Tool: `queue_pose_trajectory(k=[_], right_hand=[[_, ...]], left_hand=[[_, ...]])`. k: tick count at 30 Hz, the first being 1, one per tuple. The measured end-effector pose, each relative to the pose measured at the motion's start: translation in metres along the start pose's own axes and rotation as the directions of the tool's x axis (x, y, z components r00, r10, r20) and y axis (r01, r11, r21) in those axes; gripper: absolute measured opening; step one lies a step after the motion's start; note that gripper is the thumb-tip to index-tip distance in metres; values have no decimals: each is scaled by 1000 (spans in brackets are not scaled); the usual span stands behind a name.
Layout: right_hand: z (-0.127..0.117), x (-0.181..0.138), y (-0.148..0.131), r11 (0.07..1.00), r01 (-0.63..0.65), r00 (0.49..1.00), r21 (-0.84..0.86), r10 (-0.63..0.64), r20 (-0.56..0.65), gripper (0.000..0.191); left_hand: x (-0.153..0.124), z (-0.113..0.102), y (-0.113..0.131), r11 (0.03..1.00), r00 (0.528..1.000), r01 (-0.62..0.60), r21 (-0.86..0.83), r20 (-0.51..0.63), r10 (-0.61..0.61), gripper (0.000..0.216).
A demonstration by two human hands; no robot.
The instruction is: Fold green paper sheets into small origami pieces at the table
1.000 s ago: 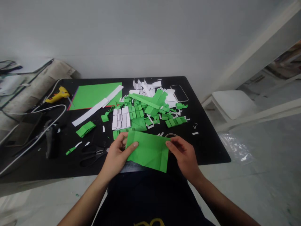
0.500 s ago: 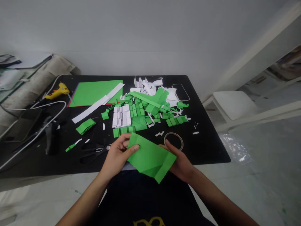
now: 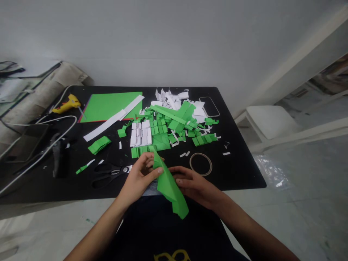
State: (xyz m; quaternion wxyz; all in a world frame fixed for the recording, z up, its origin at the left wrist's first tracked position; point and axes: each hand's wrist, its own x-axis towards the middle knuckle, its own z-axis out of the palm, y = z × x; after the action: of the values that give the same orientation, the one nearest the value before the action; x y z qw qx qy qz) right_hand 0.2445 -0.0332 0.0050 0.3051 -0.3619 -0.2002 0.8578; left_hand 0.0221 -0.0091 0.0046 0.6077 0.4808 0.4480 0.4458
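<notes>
Green paper (image 3: 169, 185) in the left hand (image 3: 139, 178), right hand (image 3: 198, 186) loosely curled alongside, contact unclear

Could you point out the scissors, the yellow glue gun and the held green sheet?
Scissors (image 3: 120, 170), head view: where the handles meet.
Yellow glue gun (image 3: 66, 105), head view: its body.
Held green sheet (image 3: 169, 184), head view: its middle.

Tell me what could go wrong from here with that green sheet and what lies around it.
The green paper sheet, pinched near its upper end by the left hand, hangs past the edge of the black table; it might slip or crease.
The scissors lie with their blades toward that hand, so a careless shift might bring it against them.
The pleated green strip sits just beyond its fingers and could be knocked askew.
</notes>
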Motion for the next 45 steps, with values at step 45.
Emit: queue_pose_trajectory(k=[45], right_hand=[[20,26,-74,196,363,912,-911,-275,304,19]], left_hand=[[24,-20,53,703,888,-360,614,457,56,21]])
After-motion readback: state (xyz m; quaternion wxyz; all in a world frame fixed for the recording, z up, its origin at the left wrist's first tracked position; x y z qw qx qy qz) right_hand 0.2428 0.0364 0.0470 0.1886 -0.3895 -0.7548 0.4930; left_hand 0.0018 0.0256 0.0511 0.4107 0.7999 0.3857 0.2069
